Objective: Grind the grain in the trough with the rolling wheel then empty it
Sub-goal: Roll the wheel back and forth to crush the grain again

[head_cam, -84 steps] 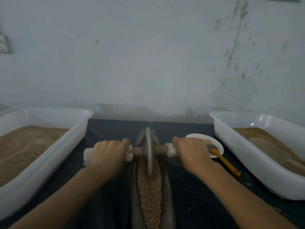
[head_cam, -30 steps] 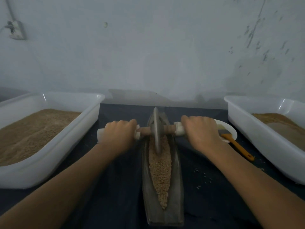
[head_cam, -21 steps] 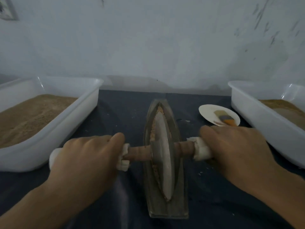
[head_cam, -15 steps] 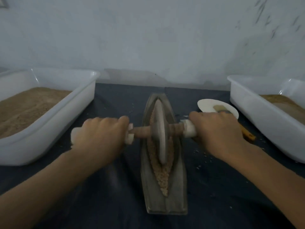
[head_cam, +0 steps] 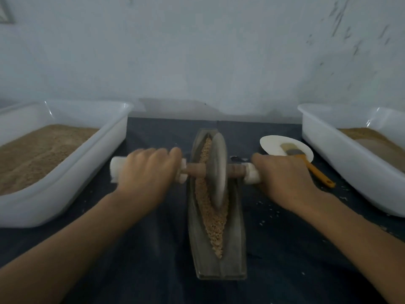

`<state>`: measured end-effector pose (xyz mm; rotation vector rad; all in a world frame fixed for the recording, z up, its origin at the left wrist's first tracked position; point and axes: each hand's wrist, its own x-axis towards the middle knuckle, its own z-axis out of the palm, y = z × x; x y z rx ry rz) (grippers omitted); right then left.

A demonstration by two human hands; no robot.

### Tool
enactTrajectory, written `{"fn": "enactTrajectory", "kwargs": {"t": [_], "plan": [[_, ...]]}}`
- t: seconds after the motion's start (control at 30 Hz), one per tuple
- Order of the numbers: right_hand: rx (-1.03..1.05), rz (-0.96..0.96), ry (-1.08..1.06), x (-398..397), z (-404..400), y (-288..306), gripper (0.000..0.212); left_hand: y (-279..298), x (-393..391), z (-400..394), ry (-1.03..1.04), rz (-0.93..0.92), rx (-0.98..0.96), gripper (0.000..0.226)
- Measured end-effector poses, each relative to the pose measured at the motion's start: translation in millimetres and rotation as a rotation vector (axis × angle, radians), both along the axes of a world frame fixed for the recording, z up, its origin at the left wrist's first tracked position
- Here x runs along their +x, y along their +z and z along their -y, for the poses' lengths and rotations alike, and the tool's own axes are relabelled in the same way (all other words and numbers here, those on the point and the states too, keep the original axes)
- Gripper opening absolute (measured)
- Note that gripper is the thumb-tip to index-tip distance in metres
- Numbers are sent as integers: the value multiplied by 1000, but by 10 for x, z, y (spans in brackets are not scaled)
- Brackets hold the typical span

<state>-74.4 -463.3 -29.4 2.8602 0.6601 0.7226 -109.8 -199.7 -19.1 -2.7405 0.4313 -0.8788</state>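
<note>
A long grey boat-shaped trough (head_cam: 221,268) lies lengthwise on the dark cloth in front of me, with tan grain (head_cam: 211,218) along its groove. The grey rolling wheel (head_cam: 217,170) stands upright in the groove, a little beyond the trough's middle, on a wooden axle with white handle ends. My left hand (head_cam: 145,172) grips the left handle and my right hand (head_cam: 282,178) grips the right handle. The left hand is blurred by motion.
A white tub (head_cam: 65,189) full of brown grain stands at the left, another white tub (head_cam: 341,159) with brown material at the right. A white plate (head_cam: 274,145) with an orange-handled brush (head_cam: 306,163) lies beyond my right hand. Loose grains are scattered on the cloth.
The wheel rolled from the far end toward me, then back away; it now sits farther along the trough than half a second ago. Both hands kept their grip on the handles.
</note>
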Motion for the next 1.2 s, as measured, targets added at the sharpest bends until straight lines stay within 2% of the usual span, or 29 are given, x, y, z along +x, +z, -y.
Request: {"fn": "enactTrajectory", "kwargs": {"t": [0.1,0.17,0.27,0.33,0.47,0.57,0.67,0.8,0.93,1.07,1.2], "plan": [[-25,130,97,-470,80,133,47,-44,-430,-194,-78,-10,-49,40],[-29,141,122,-626,123,170,44,-15,-606,-272,-131,46,-59,23],[-1,130,112,-564,116,107,41,-7,-602,-266,-141,77,-62,23],[3,83,62,-389,81,30,43,-65,-398,-229,-88,37,-70,35],[-5,117,-8,138,-22,-39,35,-106,320,-124,120,-51,-43,30],[10,107,-76,476,-144,24,30,-92,735,-149,115,-36,-112,21],[-36,139,-121,544,-233,111,27,-128,835,-196,97,-46,-164,18],[-139,147,-90,193,-232,201,26,-216,444,-237,68,-110,-164,31],[-227,88,15,-291,-121,252,43,-123,-117,-299,74,-221,-85,29],[-94,104,73,-603,35,272,51,32,-557,-299,-77,-142,-45,46],[-28,92,69,-504,67,94,51,40,-486,-309,-101,-95,-27,45]]}}
